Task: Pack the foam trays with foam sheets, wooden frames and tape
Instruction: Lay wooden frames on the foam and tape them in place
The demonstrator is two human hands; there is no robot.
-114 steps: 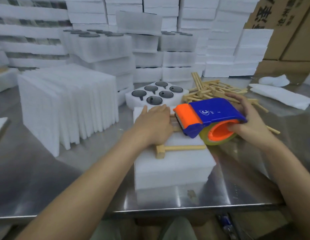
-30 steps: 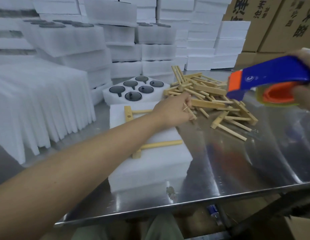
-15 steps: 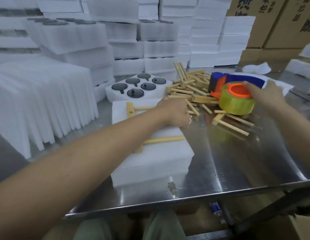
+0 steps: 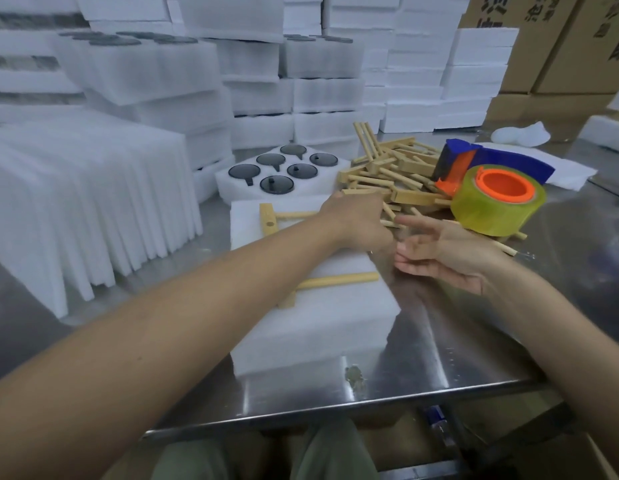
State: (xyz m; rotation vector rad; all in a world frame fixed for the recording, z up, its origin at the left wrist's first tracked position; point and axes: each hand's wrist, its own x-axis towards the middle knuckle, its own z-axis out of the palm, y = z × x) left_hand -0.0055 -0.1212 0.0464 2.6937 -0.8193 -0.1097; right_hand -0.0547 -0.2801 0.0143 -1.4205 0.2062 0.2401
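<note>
**Left hand in the wood pile, right hand loose beside it**

The left hand [image 4: 356, 220] reaches across the foam block [image 4: 318, 320] to the near edge of the pile of wooden frames [image 4: 391, 161]. Its back faces the camera and its fingers curl down out of sight. Two stick ends poke out from beside it, but I cannot tell whether it grips one. The right hand [image 4: 446, 254] hangs just beside it over the counter [image 4: 467, 344], fingers spread, slack and holding nothing. Its forefinger points at the stick ends, and whether it touches them is unclear.

The tape dispenser [image 4: 508, 157] lies on its side on the right part of the pile, held by neither hand. Its tape roll [image 4: 498, 209] faces up. The left forearm crosses the block and covers the middle of both frames lying on it. Of the far frame [image 4: 269, 220] only the short crossbar and a stub of rod show. Of the near frame [image 4: 339, 280] a length of rod and one corner show.

The block is white, soft and faintly ribbed, with square edges. The frames are pale bare wood, T-shaped. The roll is glossy yellow-clear on an orange core, and the dispenser body is blue plastic. Behind the block a foam tray [image 4: 335, 174] holds six round dark lids in cut-outs. To the left, foam sheets [image 4: 93, 202] stand on edge in a tight row. The counter is brushed steel and reflects the block's front face. More foam stacks [image 4: 321, 60] and cardboard boxes [image 4: 578, 50] fill the back.
</note>
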